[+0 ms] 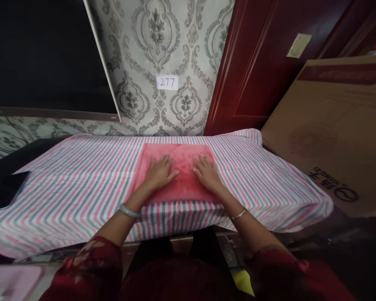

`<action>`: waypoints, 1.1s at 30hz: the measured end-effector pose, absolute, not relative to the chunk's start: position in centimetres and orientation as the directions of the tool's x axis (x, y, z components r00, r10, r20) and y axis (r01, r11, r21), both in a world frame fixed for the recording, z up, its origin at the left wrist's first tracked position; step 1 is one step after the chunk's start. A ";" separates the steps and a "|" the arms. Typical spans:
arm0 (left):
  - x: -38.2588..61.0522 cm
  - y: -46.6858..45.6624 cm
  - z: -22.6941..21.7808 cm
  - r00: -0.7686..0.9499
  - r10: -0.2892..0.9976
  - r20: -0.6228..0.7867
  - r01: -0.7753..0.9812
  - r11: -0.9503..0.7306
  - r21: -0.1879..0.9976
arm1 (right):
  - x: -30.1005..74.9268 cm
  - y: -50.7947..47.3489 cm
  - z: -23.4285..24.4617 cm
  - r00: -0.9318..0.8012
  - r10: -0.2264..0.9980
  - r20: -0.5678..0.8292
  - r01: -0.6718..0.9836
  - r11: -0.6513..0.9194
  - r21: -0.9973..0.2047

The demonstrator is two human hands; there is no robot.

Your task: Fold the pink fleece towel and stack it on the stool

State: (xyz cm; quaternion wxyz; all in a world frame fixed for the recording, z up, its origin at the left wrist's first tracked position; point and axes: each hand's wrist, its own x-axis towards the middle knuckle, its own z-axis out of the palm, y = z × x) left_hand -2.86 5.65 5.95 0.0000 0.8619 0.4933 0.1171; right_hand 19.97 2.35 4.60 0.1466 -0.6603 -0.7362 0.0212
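A flat red rectangular packet [184, 190], seemingly a thin see-through bag with something red inside, lies on the striped cloth [90, 167]. My left hand [161, 172] rests flat on its left half, fingers spread and pointing away from me. On the right half lies my right hand [207, 174], palm down with the fingers apart. Neither hand grips anything. What exactly the packet contains is too blurred to tell.
A dark phone or tablet [8, 190] lies at the cloth's left end. Behind, a large screen [50, 58] and a wall label reading 277 [167, 82] show. A big cardboard box [332, 133] stands at the right, by a dark red door [257, 62].
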 end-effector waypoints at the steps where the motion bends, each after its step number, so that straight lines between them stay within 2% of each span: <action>1: -2.9 4.7 5.8 0.515 0.833 0.205 0.835 -0.541 0.100 | 18.8 1.3 4.5 -0.141 0.969 0.201 0.960 0.183 -0.211; 3: -2.9 3.2 4.9 0.553 0.815 0.174 0.817 -0.571 0.075 | 16.7 -0.5 3.8 -0.251 0.952 0.174 0.939 0.283 -0.193; 6: -3.1 2.0 3.3 0.555 0.821 0.135 0.825 -0.564 0.037 | 15.6 -1.7 2.6 -0.301 0.941 0.152 0.930 0.325 -0.172; 9: -3.2 1.9 2.6 0.550 0.824 0.135 0.830 -0.558 0.027 | 17.5 -1.3 1.8 -0.234 0.958 0.164 0.953 0.260 -0.155; 12: -3.3 2.2 2.5 0.555 0.819 0.146 0.823 -0.566 0.045 | 21.0 -0.7 1.1 -0.106 0.981 0.160 0.979 0.132 -0.158; 16: -3.4 2.4 2.1 0.562 0.804 0.194 0.813 -0.580 0.046 | 24.9 -0.4 -0.5 0.054 0.987 0.151 0.964 -0.012 -0.264; 20: -3.4 2.4 1.6 0.560 0.794 0.236 0.810 -0.585 0.046 | 26.1 -0.3 -2.2 0.068 0.978 0.195 0.937 0.005 -0.350; 23: -3.5 2.5 1.5 0.564 0.788 0.246 0.804 -0.592 0.055 | 26.2 -0.1 -2.6 0.063 0.973 0.221 0.934 0.020 -0.357; 27: -3.5 2.4 1.9 0.561 0.793 0.236 0.804 -0.590 0.070 | 26.1 -0.2 -1.2 0.085 0.980 0.180 0.941 -0.020 -0.339; 30: -2.6 1.4 2.7 0.572 0.782 0.248 0.789 -0.607 0.095 | 24.9 -0.5 0.7 0.090 0.955 0.283 0.955 -0.002 -0.297; 33: -0.7 0.1 3.3 0.673 0.698 0.245 0.694 -0.710 0.115 | 22.5 -0.4 2.2 -0.035 0.911 0.412 0.953 0.154 -0.261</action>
